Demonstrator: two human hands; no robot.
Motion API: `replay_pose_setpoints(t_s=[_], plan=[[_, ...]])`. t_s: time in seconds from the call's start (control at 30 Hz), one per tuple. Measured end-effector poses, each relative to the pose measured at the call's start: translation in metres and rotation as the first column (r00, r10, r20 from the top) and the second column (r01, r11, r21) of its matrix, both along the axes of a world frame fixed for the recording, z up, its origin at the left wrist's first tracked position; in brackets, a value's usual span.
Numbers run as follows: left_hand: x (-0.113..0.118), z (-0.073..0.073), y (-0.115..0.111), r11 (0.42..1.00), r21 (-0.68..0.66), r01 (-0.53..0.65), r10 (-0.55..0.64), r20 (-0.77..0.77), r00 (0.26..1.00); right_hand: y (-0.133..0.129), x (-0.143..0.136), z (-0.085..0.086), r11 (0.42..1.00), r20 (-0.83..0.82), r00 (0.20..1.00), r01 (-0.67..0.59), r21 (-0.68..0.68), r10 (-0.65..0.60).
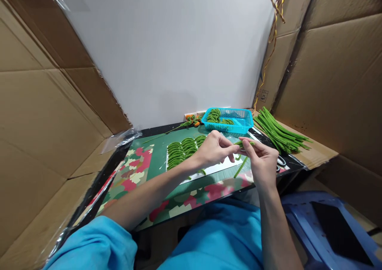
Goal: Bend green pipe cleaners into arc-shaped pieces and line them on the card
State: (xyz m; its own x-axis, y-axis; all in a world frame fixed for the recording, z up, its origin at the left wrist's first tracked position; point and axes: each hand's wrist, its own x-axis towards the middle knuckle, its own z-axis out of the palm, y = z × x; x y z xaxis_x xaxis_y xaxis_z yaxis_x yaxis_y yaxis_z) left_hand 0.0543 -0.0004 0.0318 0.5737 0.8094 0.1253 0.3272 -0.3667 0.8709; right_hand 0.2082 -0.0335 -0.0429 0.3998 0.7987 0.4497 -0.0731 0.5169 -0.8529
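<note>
My left hand (215, 148) and my right hand (262, 158) meet above the right part of the table. Between their fingertips both pinch a green fuzzy pipe cleaner (240, 143), partly hidden by the fingers. A straight green length (240, 167) slants below my right hand; whether it joins the held piece I cannot tell. Under my left hand lies a white sheet (219, 168), bearing rows of curved green pipe-cleaner pieces (176, 155). My left wrist and hand cover part of those rows.
A blue plastic basket (246, 123) at the back holds more curved green pieces (213, 115). To its right lies a bundle of long green pipe cleaners (276, 131). Orange flowers (197, 121) on a green stem rest left of the basket. Cardboard walls (337, 75) flank the table; a blue stool (298, 210) stands at right.
</note>
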Motion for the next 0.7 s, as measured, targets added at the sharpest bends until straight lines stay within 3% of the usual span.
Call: replay_pose_setpoints(t_s=[0.07,0.17,0.23,0.4,0.57,0.7], plan=[[0.001,-0.001,-0.001,0.997,0.082,-0.014,0.017,-0.040,0.999,0.001,0.001,-0.002,0.999,-0.003,1.000,0.029,0.027,-0.029],[0.002,-0.005,-0.003,0.966,0.256,-0.033,0.061,-0.101,0.993,0.002,-0.002,-0.007,0.979,0.097,0.976,0.189,0.075,-0.196],[0.003,-0.007,-0.002,0.957,0.287,-0.047,0.084,-0.121,0.989,0.002,-0.004,-0.009,0.973,0.162,0.960,0.219,0.076,-0.228],[0.001,-0.007,0.003,0.987,0.158,-0.014,0.025,-0.071,0.997,0.001,-0.002,-0.010,0.973,0.143,0.964,0.215,0.087,-0.226],[0.002,-0.008,0.006,1.000,0.022,0.003,-0.005,0.102,0.995,0.000,0.001,-0.009,0.928,0.223,0.905,0.331,0.168,-0.363],[-0.002,-0.009,0.014,0.997,0.062,-0.052,0.042,0.148,0.988,0.008,0.015,-0.016,0.972,0.371,0.898,0.212,0.102,-0.234]])
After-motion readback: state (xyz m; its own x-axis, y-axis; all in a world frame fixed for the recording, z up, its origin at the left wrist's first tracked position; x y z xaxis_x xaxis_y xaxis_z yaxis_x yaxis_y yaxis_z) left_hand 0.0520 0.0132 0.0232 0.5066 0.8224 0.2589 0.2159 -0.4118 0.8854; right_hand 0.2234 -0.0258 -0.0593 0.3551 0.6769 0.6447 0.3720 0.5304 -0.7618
